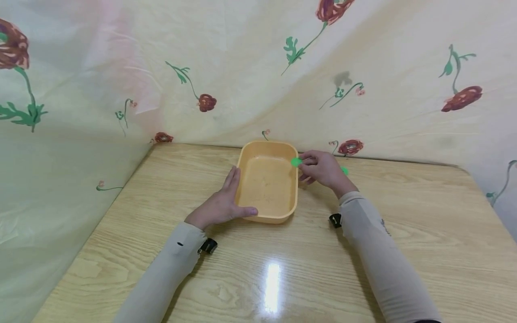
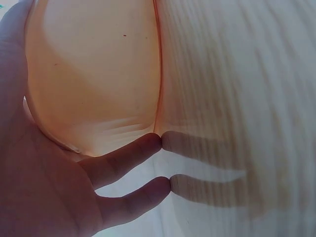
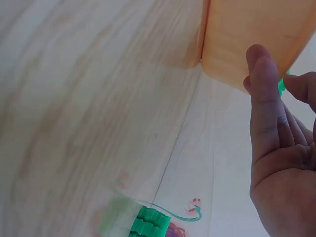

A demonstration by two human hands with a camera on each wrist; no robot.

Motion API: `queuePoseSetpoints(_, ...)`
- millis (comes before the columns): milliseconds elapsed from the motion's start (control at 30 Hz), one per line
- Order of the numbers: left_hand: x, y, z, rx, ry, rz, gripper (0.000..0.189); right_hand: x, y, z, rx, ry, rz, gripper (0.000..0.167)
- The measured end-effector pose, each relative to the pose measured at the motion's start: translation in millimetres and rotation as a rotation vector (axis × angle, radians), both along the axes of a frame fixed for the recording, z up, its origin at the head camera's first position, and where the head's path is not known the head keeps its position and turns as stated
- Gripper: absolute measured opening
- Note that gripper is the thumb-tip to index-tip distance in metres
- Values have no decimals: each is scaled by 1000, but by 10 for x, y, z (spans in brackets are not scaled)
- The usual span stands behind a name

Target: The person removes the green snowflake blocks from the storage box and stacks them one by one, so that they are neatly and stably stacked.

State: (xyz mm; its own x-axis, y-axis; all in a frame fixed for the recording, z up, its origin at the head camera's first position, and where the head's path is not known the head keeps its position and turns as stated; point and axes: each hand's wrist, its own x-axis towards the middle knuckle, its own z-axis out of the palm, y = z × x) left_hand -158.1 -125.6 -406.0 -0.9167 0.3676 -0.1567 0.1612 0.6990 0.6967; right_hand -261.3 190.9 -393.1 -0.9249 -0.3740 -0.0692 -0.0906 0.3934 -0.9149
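A shallow orange plastic tub (image 1: 266, 184) with rounded corners stands on the wooden table, nothing inside it. My left hand (image 1: 220, 204) holds its near left corner, thumb over the near rim and fingers along the outer left wall. In the left wrist view two fingertips (image 2: 159, 140) reach down to the tabletop beside the tub. At the right rim, my right hand (image 1: 321, 168) pinches a small green piece (image 1: 296, 162) between thumb and fingers. That piece is mostly hidden by the fingers in the right wrist view. Another green piece (image 3: 149, 223), ribbed, lies on the table behind the right wrist.
A flower-printed sheet (image 1: 250, 67) hangs along the back and left edges of the wooden table (image 1: 226, 278). Black wrist cameras are strapped under both sleeves. A bright light reflection shows on the tabletop in front of the tub.
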Motion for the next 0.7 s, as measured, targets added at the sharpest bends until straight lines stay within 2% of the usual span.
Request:
queuePoseSetpoints(133, -37, 22, 9, -2, -10, 4, 129, -31, 26, -24, 36, 35, -4, 39)
queuePoseSetpoints(300, -75, 39, 10, -5, -25, 12, 129, -39, 118, 16, 86, 82, -38, 39)
queuePoseSetpoints(533, -106, 45, 35, -11, -32, 19, 129, -33, 514, 67, 60, 90, -194, 44)
queuePoseSetpoints(700, -121, 37, 62, -30, -32, 20, 130, -62, 902, 17, 112, 124, -293, 42)
